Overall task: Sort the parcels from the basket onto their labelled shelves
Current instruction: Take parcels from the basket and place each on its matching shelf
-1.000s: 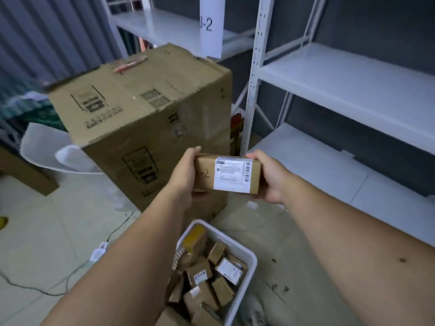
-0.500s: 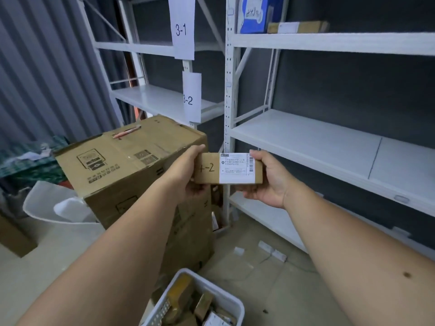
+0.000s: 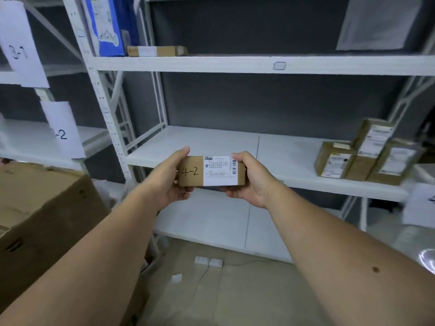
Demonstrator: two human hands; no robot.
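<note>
A small brown parcel (image 3: 191, 171) marked "4-2" in handwriting, with a white shipping label on its right half, is held level in front of me. My left hand (image 3: 170, 182) grips its left end and my right hand (image 3: 250, 181) grips its right end. Directly behind the parcel runs the middle white shelf (image 3: 235, 144) of the metal rack. Several labelled brown parcels (image 3: 367, 154) are stacked at that shelf's right end. The basket is out of view.
A big cardboard box (image 3: 44, 215) stands at my left. Paper signs "3-1" (image 3: 20, 45) and "3-2" (image 3: 63, 130) hang on the left rack. The top shelf (image 3: 235, 63) carries a blue package (image 3: 106, 24) and a flat parcel (image 3: 156, 51). A lower shelf (image 3: 211, 222) sits below.
My view has swung up and to the right, from the basket and big box to the rack's shelves. Both hands kept hold of the parcel; the basket left the frame.
</note>
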